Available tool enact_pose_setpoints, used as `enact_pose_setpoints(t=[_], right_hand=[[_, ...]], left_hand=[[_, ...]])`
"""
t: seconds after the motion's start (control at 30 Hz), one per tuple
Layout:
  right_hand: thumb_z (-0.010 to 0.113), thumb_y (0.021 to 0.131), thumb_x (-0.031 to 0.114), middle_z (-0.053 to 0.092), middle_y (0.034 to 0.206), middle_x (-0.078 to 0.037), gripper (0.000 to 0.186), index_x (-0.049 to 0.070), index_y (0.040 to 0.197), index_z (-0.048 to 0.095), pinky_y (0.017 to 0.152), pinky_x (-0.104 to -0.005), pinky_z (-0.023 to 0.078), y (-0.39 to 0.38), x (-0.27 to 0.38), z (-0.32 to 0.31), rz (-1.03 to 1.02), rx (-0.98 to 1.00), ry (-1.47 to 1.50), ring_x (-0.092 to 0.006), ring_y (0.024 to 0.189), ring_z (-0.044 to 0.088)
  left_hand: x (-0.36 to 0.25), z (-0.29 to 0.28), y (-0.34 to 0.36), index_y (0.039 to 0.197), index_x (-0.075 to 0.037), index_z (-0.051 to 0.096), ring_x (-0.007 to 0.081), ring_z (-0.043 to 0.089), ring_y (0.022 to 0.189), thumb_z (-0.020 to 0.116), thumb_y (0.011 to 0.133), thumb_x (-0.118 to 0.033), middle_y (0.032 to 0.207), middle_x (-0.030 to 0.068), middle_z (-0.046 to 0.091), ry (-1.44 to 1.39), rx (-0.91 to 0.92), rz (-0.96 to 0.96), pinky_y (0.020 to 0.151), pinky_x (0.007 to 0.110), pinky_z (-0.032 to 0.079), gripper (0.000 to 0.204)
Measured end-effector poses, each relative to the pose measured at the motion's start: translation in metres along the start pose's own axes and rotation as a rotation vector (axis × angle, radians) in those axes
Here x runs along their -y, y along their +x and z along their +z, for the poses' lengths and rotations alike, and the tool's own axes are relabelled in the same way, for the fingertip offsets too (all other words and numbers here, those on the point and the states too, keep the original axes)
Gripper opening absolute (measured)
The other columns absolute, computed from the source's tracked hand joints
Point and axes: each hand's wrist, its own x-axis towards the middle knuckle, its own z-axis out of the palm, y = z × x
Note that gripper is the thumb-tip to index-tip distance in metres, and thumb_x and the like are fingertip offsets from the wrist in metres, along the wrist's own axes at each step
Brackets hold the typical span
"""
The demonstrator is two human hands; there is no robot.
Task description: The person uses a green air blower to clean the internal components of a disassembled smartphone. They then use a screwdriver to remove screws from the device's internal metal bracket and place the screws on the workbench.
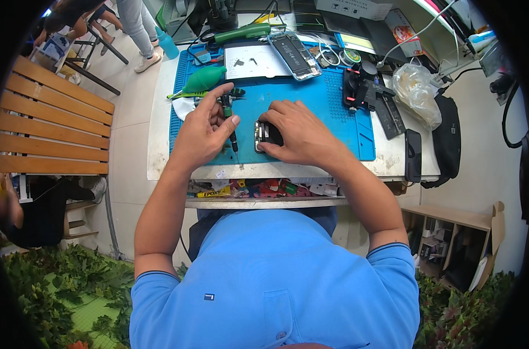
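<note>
Setting: a small white workbench [160, 145] covered by a blue repair mat [311, 110], set on a pale tiled floor; a slatted wooden bench [49, 128] stands to my left and green foliage lies below.
Nearest: my blue shirt fills the lower field; both my forearms rise from it toward the mat.
Shelf: beneath the bench edge, a tray of mixed small packets [258, 188].
Left hand [203, 131]: my fingers are closed around a slim black-and-green screwdriver [228, 119], held nearly upright, its tip resting on the mat just left of the phone.
Right hand [296, 131]: laid palm-down over an opened phone [262, 136], fingers curled against its edges and pinning it to the mat.
Phone position: near the front edge of the mat, between my two hands.
Middle distance: a green air-blower bulb [203, 78] left; a black clamp fixture [363, 87] right.
Far: a white sheet [253, 61], a second opened phone [295, 55], a crumpled clear plastic bag [417, 93].
Right margin: a dark phone [413, 154] lying on the bench edge.
</note>
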Motion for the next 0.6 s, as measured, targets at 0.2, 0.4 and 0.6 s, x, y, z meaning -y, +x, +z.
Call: enact_pose_setpoints(t=[0.2, 0.4, 0.6], right_hand=[[0.087, 0.089, 0.026, 0.071, 0.108, -0.013, 0.039, 0.003, 0.117, 0.074, 0.098, -0.0461, 0.049, 0.005, 0.004, 0.006, 0.064, -0.012, -0.019, -0.0347, 0.110, 0.068], [0.087, 0.086, 0.025, 0.070, 0.107, -0.014, 0.039, 0.002, 0.116, 0.074, 0.099, -0.0471, 0.051, 0.008, 0.002, 0.006, 0.082, 0.010, 0.009, -0.0356, 0.110, 0.068], [0.087, 0.086, 0.024, 0.071, 0.110, -0.016, 0.039, 0.002, 0.116, 0.075, 0.102, -0.0490, 0.053, 0.005, 0.005, 0.000, 0.041, -0.017, 0.023, -0.0377, 0.111, 0.068]], left_hand=[[0.008, 0.005, 0.003, 0.167, -0.002, 0.053, 0.0063, 0.055, 0.078, 0.079, 0.107, -0.009, 0.087, -0.0017, 0.059, -0.007, -0.061, 0.071, 0.069, 0.026, 0.047, 0.065], [0.004, 0.014, 0.002, 0.168, -0.005, 0.053, 0.0119, 0.074, 0.088, 0.081, 0.108, -0.013, 0.101, 0.0065, 0.077, 0.052, -0.213, 0.227, 0.080, 0.030, 0.059, 0.067], [-0.012, -0.010, -0.004, 0.170, -0.013, 0.053, 0.0202, 0.077, 0.084, 0.084, 0.104, -0.011, 0.097, 0.0117, 0.076, 0.250, -0.223, 0.261, 0.081, 0.034, 0.061, 0.073]])
